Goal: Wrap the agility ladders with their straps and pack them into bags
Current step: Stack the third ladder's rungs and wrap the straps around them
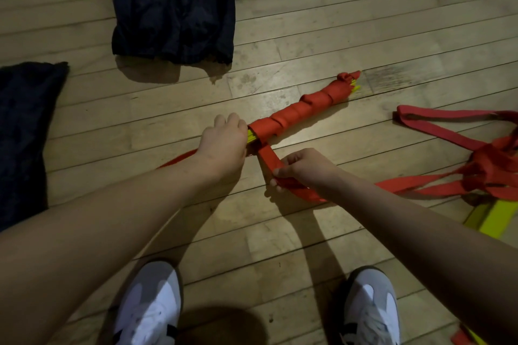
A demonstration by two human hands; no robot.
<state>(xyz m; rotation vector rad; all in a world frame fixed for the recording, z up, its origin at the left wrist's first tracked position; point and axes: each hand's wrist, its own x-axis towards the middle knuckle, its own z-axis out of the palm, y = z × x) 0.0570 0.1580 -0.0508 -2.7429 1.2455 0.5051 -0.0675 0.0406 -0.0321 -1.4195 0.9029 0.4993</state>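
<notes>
A bundle of yellow ladder rungs (304,109) lies on the wooden floor, wound along most of its length in red strap. My left hand (224,143) grips the bundle's near, bare end, where yellow rungs show. My right hand (302,168) pinches the loose red strap (266,157) that runs from the bundle toward me. A dark bag (173,5) lies flat beyond the bundle at the top of the head view. A second dark bag (25,134) lies at the left edge.
A second ladder (493,171) lies at the right as a tangle of red straps, with yellow rungs (496,218) below it. My two white and grey shoes (151,305) stand at the bottom. A red strap end (179,158) trails out left under my left forearm.
</notes>
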